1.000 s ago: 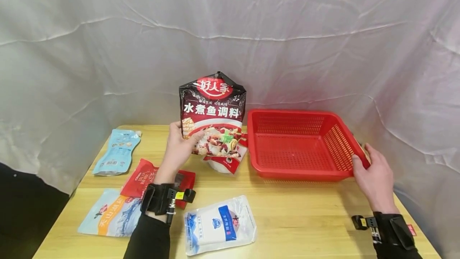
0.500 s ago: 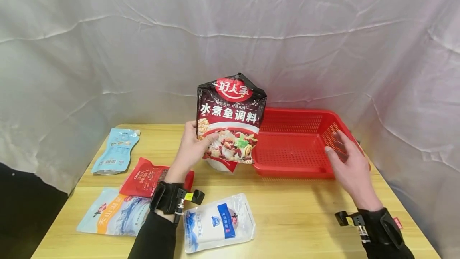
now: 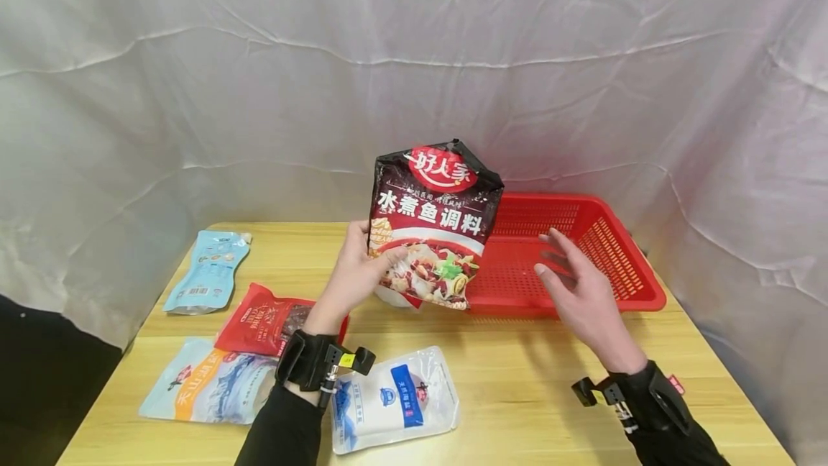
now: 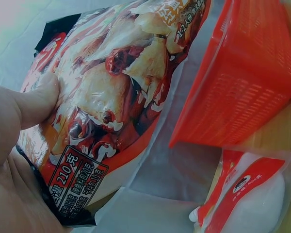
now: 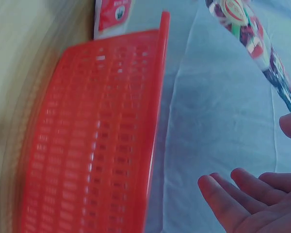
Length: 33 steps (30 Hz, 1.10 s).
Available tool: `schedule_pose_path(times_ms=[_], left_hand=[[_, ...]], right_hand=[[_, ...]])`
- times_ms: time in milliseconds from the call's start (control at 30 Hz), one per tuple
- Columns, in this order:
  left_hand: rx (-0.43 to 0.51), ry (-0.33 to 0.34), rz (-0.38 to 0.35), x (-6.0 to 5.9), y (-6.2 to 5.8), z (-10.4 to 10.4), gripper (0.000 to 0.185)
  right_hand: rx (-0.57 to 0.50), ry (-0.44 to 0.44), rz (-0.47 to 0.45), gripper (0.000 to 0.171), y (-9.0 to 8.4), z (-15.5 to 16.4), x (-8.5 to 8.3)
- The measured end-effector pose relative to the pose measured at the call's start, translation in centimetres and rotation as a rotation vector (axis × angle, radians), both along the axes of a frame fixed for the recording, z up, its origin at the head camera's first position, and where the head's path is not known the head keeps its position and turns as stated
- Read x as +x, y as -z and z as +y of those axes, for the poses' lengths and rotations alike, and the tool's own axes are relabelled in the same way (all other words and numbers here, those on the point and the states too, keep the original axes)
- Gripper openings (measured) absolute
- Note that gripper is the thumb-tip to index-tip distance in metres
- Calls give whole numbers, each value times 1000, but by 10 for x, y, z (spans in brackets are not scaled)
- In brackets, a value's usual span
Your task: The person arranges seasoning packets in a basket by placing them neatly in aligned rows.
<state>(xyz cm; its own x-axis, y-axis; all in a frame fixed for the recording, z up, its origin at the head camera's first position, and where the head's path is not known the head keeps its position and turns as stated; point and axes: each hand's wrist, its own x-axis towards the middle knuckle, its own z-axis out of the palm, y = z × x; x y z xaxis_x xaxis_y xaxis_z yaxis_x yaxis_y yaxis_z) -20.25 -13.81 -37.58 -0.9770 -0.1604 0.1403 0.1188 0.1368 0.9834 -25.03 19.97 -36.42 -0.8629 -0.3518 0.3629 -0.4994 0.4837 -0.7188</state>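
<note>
Wooden table (image 3: 511, 408) | left hand (image 3: 356, 272): grip pinching black-red pouch (image 3: 435, 225) | right hand (image 3: 587, 304): grip wide, near red basket (image 3: 610, 250)

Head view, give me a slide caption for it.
The left hand holds up a seasoning packet while the empty right hand hovers near a red basket.

head view forward-down, wrist views close, red basket (image 3: 614, 250) shared
</note>
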Motion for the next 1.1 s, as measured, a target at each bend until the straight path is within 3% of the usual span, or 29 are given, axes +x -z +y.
schedule_pose_path(times_ms=[267, 467, 733, 900, 1100], left_hand=[[-19, 37, 24, 0, 0, 8, 55], [-1, 98, 28, 0, 2, 14, 58], [8, 117, 29, 4, 2, 23, 59], [7, 137, 12, 4, 3, 26, 59], [15, 153, 10, 3, 5, 28, 61]], right_hand=[[-40, -74, -52, 62, 0, -22, -1], [-93, -81, -213, 67, -10, -34, 2], [-282, -100, -419, 63, -18, -47, -3], [-343, -77, -487, 60, -19, -49, -5], [-335, -89, -528, 62, -18, -50, -7]])
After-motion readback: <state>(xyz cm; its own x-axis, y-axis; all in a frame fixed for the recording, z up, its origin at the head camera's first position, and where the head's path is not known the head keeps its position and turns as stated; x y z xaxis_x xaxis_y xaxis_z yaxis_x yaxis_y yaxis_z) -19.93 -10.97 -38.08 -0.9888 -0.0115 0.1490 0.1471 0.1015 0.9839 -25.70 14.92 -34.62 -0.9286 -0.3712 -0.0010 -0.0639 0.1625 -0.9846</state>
